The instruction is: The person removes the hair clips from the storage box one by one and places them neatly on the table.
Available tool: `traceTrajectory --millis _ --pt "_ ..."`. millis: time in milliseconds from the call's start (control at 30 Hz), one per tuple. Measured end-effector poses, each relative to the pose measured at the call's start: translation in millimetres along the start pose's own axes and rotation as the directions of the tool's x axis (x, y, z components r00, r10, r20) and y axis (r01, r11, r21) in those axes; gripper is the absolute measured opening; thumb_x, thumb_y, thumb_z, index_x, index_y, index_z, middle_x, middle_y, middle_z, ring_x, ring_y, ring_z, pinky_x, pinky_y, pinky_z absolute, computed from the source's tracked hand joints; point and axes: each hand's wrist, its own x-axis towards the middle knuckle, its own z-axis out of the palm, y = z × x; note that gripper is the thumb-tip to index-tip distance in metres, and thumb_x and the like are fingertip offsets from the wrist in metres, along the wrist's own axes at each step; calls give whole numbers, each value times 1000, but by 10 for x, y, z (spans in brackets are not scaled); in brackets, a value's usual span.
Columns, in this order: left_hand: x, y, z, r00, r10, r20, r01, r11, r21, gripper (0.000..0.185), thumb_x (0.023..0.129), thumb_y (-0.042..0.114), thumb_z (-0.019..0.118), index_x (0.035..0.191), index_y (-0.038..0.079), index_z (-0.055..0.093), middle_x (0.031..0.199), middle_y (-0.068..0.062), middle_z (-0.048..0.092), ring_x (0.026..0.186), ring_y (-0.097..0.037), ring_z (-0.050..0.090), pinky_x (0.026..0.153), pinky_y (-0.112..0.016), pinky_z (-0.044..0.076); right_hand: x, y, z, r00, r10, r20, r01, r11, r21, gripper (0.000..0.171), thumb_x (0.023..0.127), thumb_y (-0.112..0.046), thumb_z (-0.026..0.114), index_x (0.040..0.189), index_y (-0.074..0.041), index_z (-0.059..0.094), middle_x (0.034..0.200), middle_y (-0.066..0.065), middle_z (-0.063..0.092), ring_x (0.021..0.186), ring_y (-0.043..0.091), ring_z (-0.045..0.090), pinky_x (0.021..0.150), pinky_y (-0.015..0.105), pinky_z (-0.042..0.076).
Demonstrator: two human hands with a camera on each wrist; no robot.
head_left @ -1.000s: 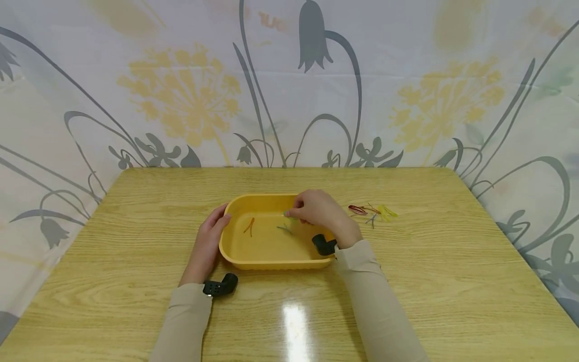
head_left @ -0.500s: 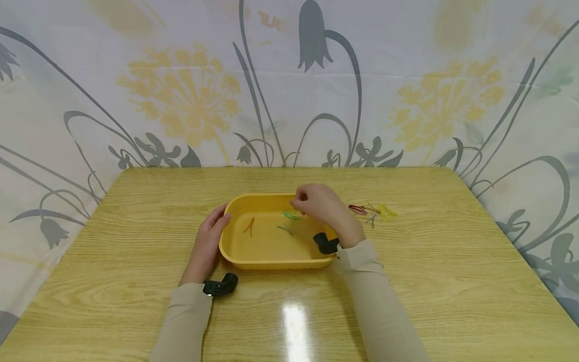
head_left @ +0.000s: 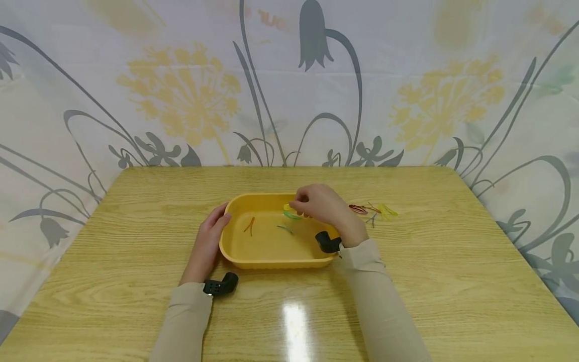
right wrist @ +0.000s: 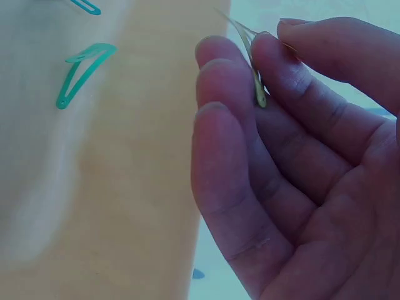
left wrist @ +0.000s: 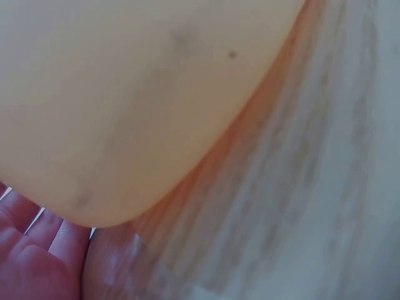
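A yellow snap hair clip (right wrist: pixel 259 87) is pinched between the thumb and fingers of my right hand (head_left: pixel 320 203), above the right part of a yellow plastic tray (head_left: pixel 280 263). In the tray lie a green hair clip (head_left: pixel 291 215), a blue-green one (head_left: pixel 285 229) and an orange one (head_left: pixel 250 226). The green clip (right wrist: pixel 84 72) also shows in the right wrist view. My left hand (head_left: pixel 210 234) holds the tray's left side, thumb at the rim and fingers along the outer wall. Part of that hand (left wrist: pixel 37 256) shows beside the tray in the left wrist view.
To the right of the tray, a loose group of hair clips lies on the wooden table (head_left: pixel 452 281): a dark red one (head_left: pixel 358 209), a yellow one (head_left: pixel 386 212), a bluish one (head_left: pixel 372 219). A flower-patterned curtain (head_left: pixel 289 100) stands behind the table.
My right hand has let go of the green clip in the tray, lifted slightly, and now shows a yellow clip at its fingertips. The left hand and tray stay put.
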Motion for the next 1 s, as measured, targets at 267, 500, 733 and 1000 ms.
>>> traceTrajectory --millis 267,500,733,1000 --pt "-1 4 0 1000 9 -2 -9 1000 -7 45 98 35 42 139 18 40 142 1 39 127 -14 39 106 -35 32 21 15 -3 1000 10 2 -10 999 -33 24 92 -29 54 96 -11 69 85 3 65 65 15 52 62 29 43" --pt "-8 6 -1 1000 6 -6 -6 1000 -2 45 97 35 42 140 18 40 143 2 38 127 -13 38 106 -35 31 7 20 -18 1000 10 -22 -11 999 -51 23 92 -25 55 102 -11 69 99 1 65 83 16 57 75 32 48" --pt "-2 -1 -2 1000 4 2 -4 1000 4 46 97 36 42 140 19 39 143 2 38 128 -14 37 107 -35 30 -19 42 -59 1000 0 -31 -2 999 -52 22 91 -25 57 104 -10 68 102 2 65 88 17 58 77 33 49" --pt "-2 5 -2 1000 -2 3 2 1000 -11 46 97 37 43 140 19 40 143 2 38 128 -14 38 107 -36 30 -33 101 -107 999 16 -44 -19 998 -54 21 91 -26 58 103 -13 68 99 -1 66 85 15 59 77 32 49"
